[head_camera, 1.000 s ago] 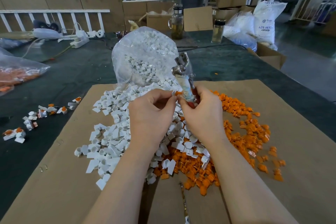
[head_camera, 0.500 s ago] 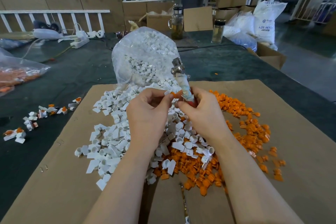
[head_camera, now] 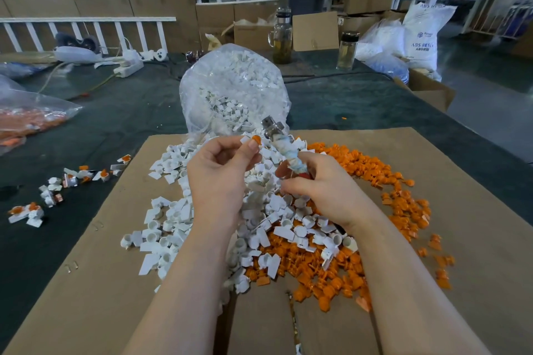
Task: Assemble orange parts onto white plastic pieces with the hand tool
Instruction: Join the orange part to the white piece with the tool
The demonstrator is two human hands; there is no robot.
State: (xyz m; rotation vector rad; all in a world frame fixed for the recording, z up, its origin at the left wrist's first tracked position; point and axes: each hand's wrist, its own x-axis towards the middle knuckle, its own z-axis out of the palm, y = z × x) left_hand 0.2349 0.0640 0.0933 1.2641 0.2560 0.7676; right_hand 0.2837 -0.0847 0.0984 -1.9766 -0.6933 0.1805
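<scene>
My left hand (head_camera: 219,173) pinches a small white piece with an orange part (head_camera: 254,140) on it, held up over the pile. My right hand (head_camera: 323,187) grips the hand tool (head_camera: 281,143), a tape-wrapped handle with a metal head pointing up and away. A heap of white plastic pieces (head_camera: 178,210) spreads over the cardboard sheet (head_camera: 86,297) under my hands. Loose orange parts (head_camera: 375,176) lie in a heap to the right and below. The two hands are slightly apart.
A clear bag of white pieces (head_camera: 233,89) stands just behind my hands. Several assembled pieces (head_camera: 57,184) lie on the dark table at left, near a bag of orange parts (head_camera: 26,118). Bottles (head_camera: 282,37), boxes and sacks stand at the back.
My hands have separated: the left hand drew the white piece with the orange part up and left, away from the tool. The right hand tilted the tool slightly right.
</scene>
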